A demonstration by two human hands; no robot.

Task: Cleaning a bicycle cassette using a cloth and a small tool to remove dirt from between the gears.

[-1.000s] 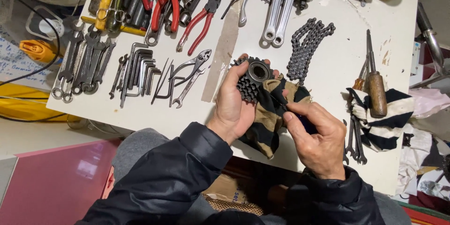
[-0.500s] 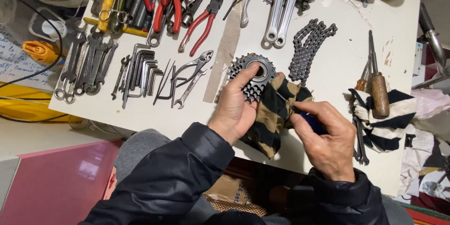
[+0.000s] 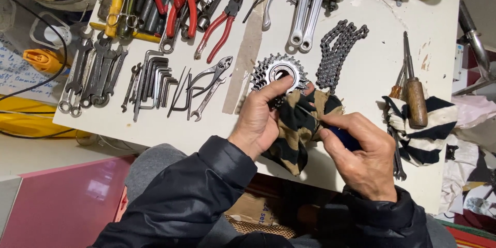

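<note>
My left hand (image 3: 261, 119) grips a steel bicycle sprocket cluster (image 3: 279, 70) from the near side, thumb on its top face, over the white table. A black-and-tan striped rag (image 3: 294, 129) lies under and against the cluster, bunched between both hands. My right hand (image 3: 356, 152) is closed around a dark blue tool handle (image 3: 345, 138); the tool's thin shaft points left into the rag near the sprockets. Both arms wear dark jacket sleeves.
A bicycle chain (image 3: 338, 51) lies folded just right of the cluster. Wrenches (image 3: 93, 72), hex keys (image 3: 155, 80) and pliers (image 3: 209, 85) lie in rows to the left, red-handled pliers (image 3: 217, 28) behind. A wooden-handled tool (image 3: 415, 101) rests on a striped cloth (image 3: 429, 129) at right.
The sprocket cluster has turned from tilted in my left hand to lying face up and flatter on the table. My right hand with the tool stays at the rag.
</note>
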